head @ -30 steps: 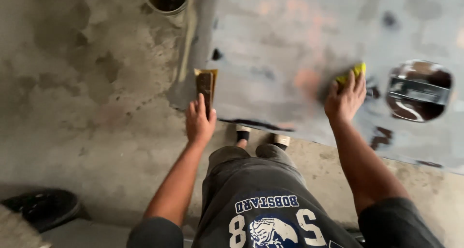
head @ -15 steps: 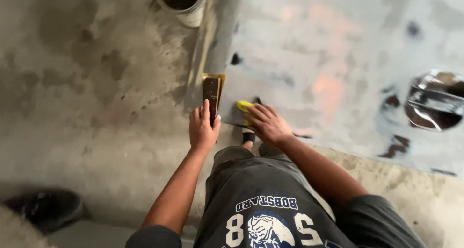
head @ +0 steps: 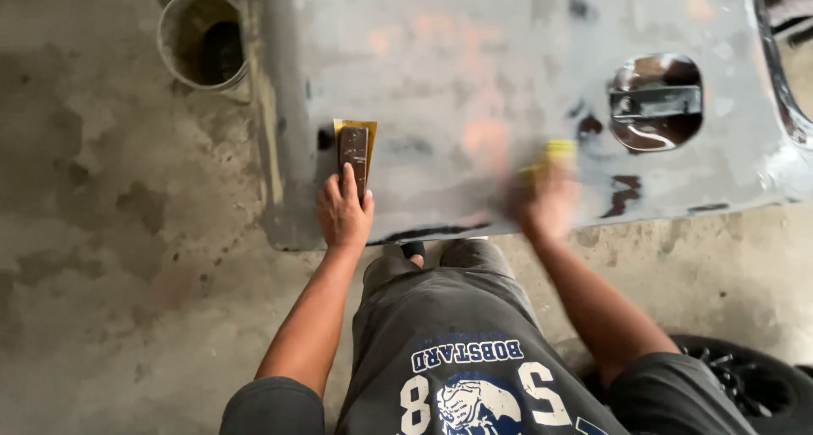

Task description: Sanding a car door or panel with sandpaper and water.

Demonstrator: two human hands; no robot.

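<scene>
A grey, primed car door panel (head: 474, 71) lies flat in front of me, with patches of orange and dark spots. My left hand (head: 344, 211) rests on the panel's near left part, fingers pressing a brown scraper with a yellow blade (head: 354, 147) against the surface. My right hand (head: 542, 199) is blurred with motion over the middle of the panel and grips a yellow sanding pad (head: 557, 152). A chrome door handle recess (head: 655, 101) sits to the right of that hand.
A round grey bucket (head: 203, 38) stands on the stained concrete floor (head: 110, 232) at the panel's upper left corner. A black tyre (head: 754, 384) lies at the lower right beside my leg. My shoes show under the panel's near edge.
My right hand with the yellow pad swept from the right of the panel to beside the scraper, then back toward the middle. The left hand stayed on the scraper. The view shifted.
</scene>
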